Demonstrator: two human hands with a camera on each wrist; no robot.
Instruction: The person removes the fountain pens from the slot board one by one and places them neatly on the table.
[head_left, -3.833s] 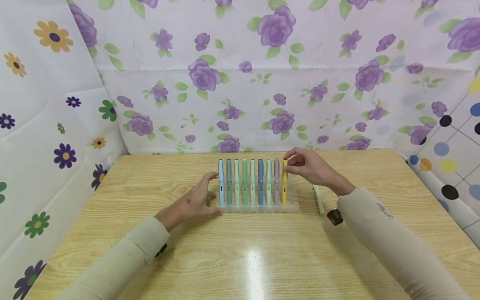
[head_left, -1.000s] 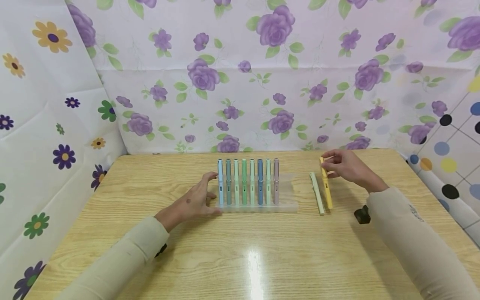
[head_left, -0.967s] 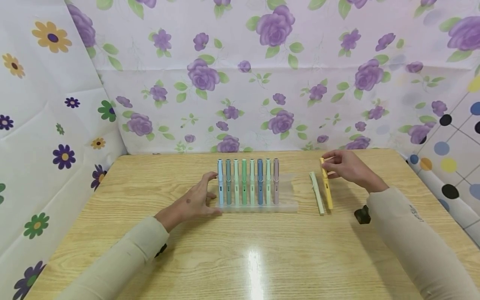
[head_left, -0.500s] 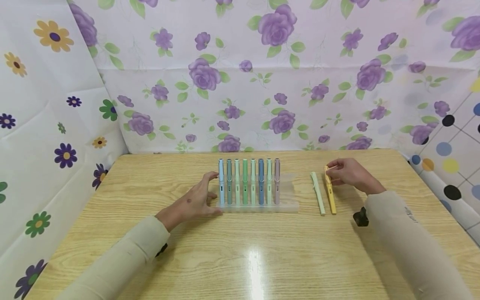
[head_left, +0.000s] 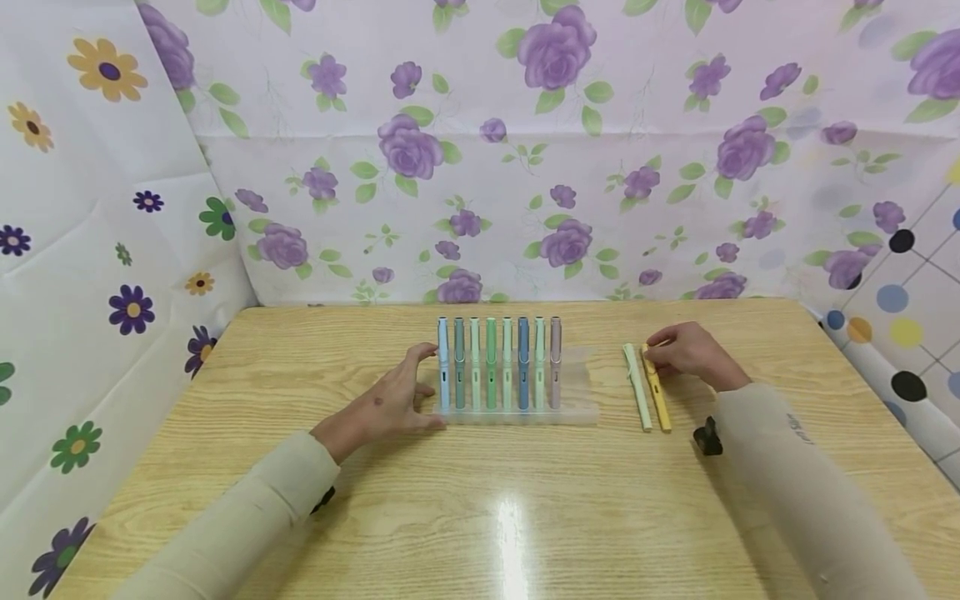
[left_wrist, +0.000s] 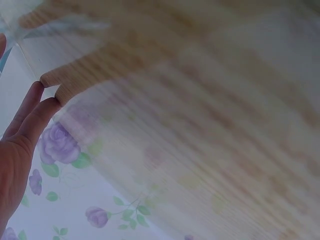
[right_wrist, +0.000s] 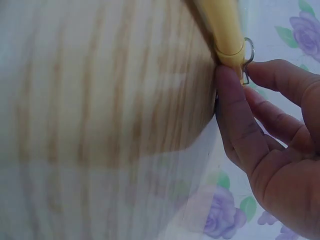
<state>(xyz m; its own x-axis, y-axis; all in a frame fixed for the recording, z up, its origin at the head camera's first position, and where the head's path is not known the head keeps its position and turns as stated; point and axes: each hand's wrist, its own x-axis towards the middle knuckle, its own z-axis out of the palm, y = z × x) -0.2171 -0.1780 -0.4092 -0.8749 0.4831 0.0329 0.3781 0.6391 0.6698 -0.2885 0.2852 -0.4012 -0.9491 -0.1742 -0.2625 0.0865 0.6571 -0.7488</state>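
A clear pen stand (head_left: 577, 414) holds an upright row of several capped pens, from a light blue pen (head_left: 443, 367) to a mauve pen (head_left: 555, 367). My left hand (head_left: 386, 404) holds the stand's left end, thumb low at the front and index finger higher up. In the left wrist view, two fingertips (left_wrist: 56, 101) touch the glossy tabletop. Right of the stand, my right hand (head_left: 692, 352) pinches the cap end of a yellow pen (head_left: 659, 400) lying on the table. Its wire clip (right_wrist: 250, 50) shows in the right wrist view. Close beside it lies a pale green pen (head_left: 638, 387).
The wood-grain table (head_left: 420, 508) reflects a bright light at the front. A floral cloth (head_left: 480, 208) hangs right behind the table. Another flowered cloth (head_left: 75, 275) stands at the left, and a dotted one (head_left: 915, 333) at the right.
The yellow pen has gone from the stand's right end to the table, beside the pale green pen. In the last half second my right hand has shifted it slightly left. My left hand stays put.
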